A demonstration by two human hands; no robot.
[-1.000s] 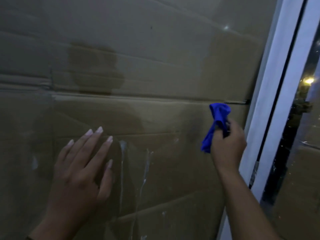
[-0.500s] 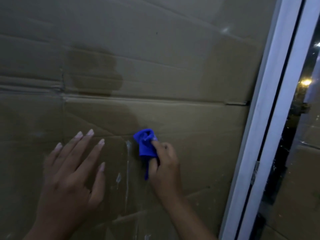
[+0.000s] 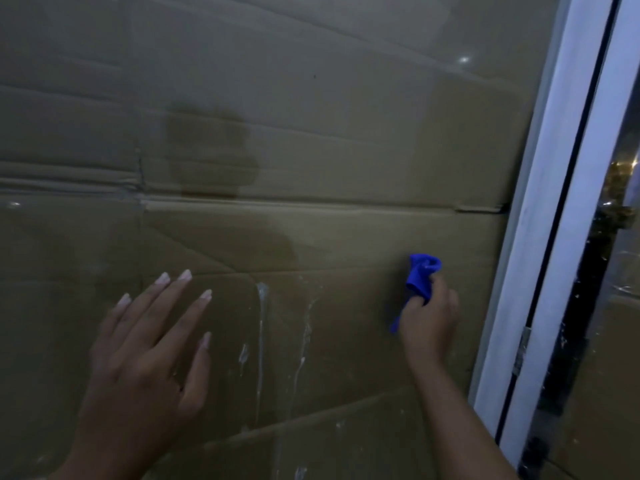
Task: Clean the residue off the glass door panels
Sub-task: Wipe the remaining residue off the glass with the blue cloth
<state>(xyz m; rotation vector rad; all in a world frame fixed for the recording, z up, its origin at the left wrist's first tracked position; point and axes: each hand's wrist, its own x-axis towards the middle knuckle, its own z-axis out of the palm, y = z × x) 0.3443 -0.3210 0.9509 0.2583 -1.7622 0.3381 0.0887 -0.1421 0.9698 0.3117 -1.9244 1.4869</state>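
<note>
Single head-worn, wide-angle view. The camera looked straight ahead at a glass door panel (image 3: pixel 311 116) from close range, the pane and the cardboard (image 3: pixel 346 230) behind it filling nearly the whole frame. The white door frame (image 3: pixel 540 237) ran slanted along the right edge, straight lines bowing toward the margins. The left hand (image 3: pixel 145 358) and right hand (image 3: pixel 429 320) entered from the bottom edge, the wearer's arms reaching forward. No second view was available for overlap.

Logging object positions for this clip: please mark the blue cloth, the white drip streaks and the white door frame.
blue cloth (image 3: pixel 423 276), head view, bunched upper part above the fingers.
white drip streaks (image 3: pixel 261 327), head view, the long left streak.
white door frame (image 3: pixel 540 216), head view, the inner upright.
</note>
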